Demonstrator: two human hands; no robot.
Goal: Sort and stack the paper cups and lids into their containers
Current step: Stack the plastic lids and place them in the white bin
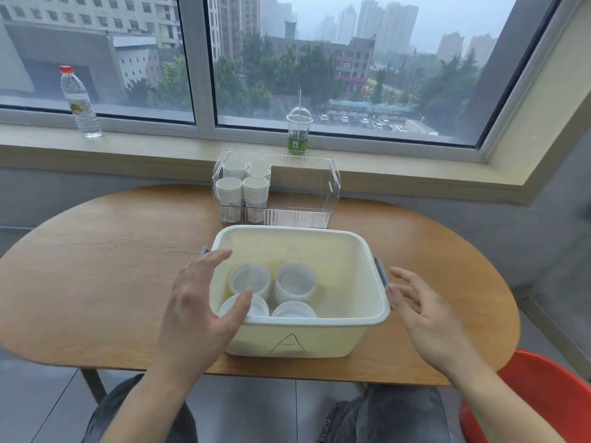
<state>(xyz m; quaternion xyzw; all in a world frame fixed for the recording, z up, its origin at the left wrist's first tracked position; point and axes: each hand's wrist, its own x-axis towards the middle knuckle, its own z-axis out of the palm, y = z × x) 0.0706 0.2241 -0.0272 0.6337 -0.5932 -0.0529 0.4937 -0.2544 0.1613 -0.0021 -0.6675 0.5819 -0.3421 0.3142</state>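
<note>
A cream plastic bin (339, 247) marked "A" stands on the table in front of me, holding several stacks of white lids (295, 282). Behind it, a clear plastic container (323, 187) holds several stacks of white paper cups (243, 188) in its left half. My left hand (198, 302) hovers open at the bin's left rim, thumb over the front edge, holding nothing. My right hand (422, 310) is open beside the bin's right handle (381, 270), fingers spread, holding nothing.
The oval wooden table (112, 266) stands against a windowsill. On the sill are a water bottle (80, 103) at the left and a domed drink cup with a straw (299, 131) behind the clear container. A red chair (543, 394) is at the lower right.
</note>
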